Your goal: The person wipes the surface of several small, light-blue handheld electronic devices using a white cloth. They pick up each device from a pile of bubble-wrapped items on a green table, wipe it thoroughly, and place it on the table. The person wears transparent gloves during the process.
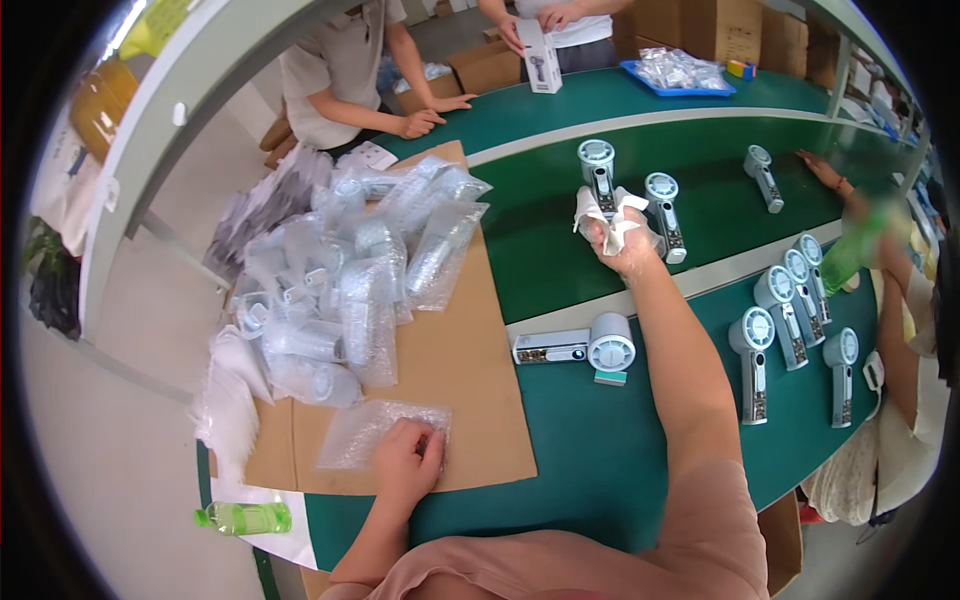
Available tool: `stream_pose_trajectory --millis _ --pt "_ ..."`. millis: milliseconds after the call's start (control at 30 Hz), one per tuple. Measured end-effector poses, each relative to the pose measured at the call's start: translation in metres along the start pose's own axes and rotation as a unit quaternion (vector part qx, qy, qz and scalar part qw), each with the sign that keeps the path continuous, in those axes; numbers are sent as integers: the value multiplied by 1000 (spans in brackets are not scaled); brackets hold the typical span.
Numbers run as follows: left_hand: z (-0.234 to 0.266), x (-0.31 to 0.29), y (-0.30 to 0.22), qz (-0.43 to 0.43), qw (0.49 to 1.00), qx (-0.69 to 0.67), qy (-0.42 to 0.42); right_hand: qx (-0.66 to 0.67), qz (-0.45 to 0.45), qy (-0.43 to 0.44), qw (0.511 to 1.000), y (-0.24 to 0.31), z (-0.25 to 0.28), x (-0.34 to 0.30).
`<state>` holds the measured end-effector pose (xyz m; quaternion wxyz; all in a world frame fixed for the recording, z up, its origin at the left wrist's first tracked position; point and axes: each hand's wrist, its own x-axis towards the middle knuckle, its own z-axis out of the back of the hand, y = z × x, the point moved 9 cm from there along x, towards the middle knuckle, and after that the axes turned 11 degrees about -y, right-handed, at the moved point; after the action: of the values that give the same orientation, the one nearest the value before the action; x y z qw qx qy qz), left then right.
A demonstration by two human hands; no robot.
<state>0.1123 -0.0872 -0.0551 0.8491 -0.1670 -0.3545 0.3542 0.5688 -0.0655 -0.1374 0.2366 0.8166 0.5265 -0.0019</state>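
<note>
My right hand (pixel 628 248) reaches far across onto the green belt, closed on a crumpled white cloth (pixel 612 215). The cloth meets the lower handle of a pale blue handheld fan (pixel 598 165); whether my fingers also grip the handle is hidden. Just right of it lies a second handheld fan (pixel 663 212). My left hand (pixel 408 462) rests with curled fingers on a flat bubble-wrap bag (pixel 352 436) on the cardboard sheet (pixel 480 400). Something small and dark shows between those fingers, too small to name. Between my arms, another handheld fan (pixel 612 343) lies on its side.
Bubble-wrapped fans (pixel 370 310) are heaped at left. Several handheld fans (pixel 780 290) lie at right, near a co-worker's arm (pixel 900 290). Across the belt, one person holds a white box (pixel 540 58) near a blue tray (pixel 680 90). A green bottle (pixel 245 518) lies front left.
</note>
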Motion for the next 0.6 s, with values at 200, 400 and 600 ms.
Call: stream_pose_trajectory --millis 200,400,600 --pt "0 -3 3 -5 999 26 -23 -39 13 -46 998 -10 -7 -2" --pt "-4 -6 8 -10 999 11 -30 -27 23 -78 996 -14 5 12" --pt "-4 -6 7 -20 999 30 -24 -87 65 -151 983 -4 -5 -11"
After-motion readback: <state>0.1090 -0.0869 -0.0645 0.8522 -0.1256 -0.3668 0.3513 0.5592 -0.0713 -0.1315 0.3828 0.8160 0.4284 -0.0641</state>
